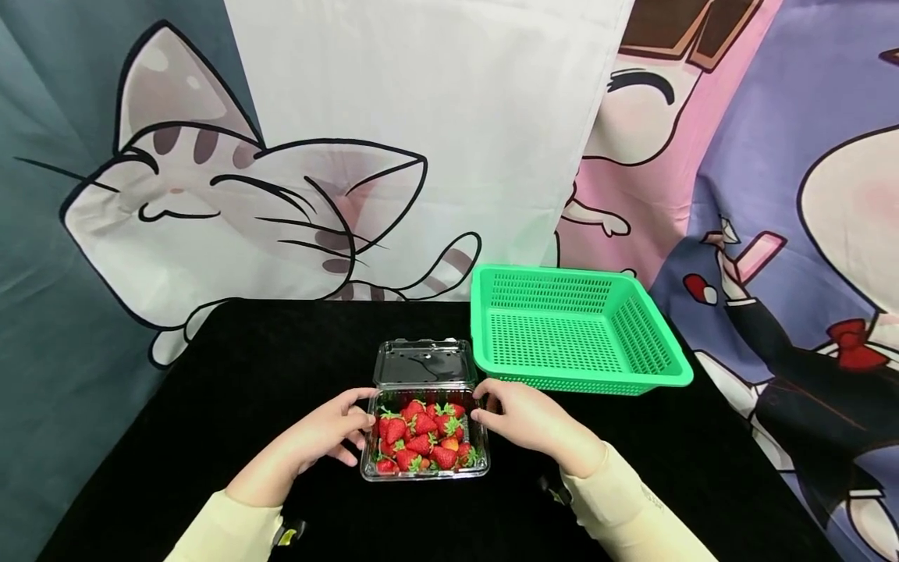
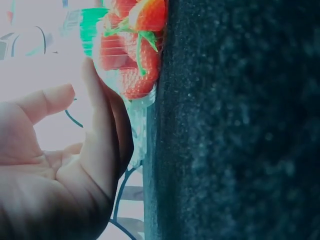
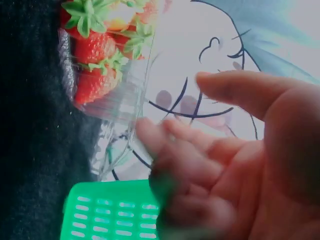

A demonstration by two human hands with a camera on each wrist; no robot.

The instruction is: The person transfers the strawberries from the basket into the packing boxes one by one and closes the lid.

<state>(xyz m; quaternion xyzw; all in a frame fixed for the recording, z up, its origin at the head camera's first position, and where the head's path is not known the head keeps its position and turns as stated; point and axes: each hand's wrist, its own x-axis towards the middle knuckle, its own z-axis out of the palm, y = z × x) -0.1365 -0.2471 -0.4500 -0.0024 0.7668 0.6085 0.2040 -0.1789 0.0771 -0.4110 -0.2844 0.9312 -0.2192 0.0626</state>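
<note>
A clear plastic clamshell box (image 1: 424, 474) stands on the black cloth with its lid (image 1: 424, 363) folded back, away from the person. Red strawberries (image 1: 421, 439) with green leaves fill it. At the box's left side, my left hand (image 1: 330, 429) has its fingertips right by the rim; its thumb and fingers are apart in the left wrist view. My right hand (image 1: 527, 417) is at the opposite side, fingertips close to the rim near the hinge. In the right wrist view its thumb (image 3: 240, 87) stands away from loosely bent fingers, with nothing pinched between them.
A green plastic basket (image 1: 583, 382) with slotted walls sits behind and to the right, close beside the lid. Black cloth (image 1: 295, 351) covers the table. Behind it hangs a curtain (image 1: 435, 86) printed with a cat and cartoon figures.
</note>
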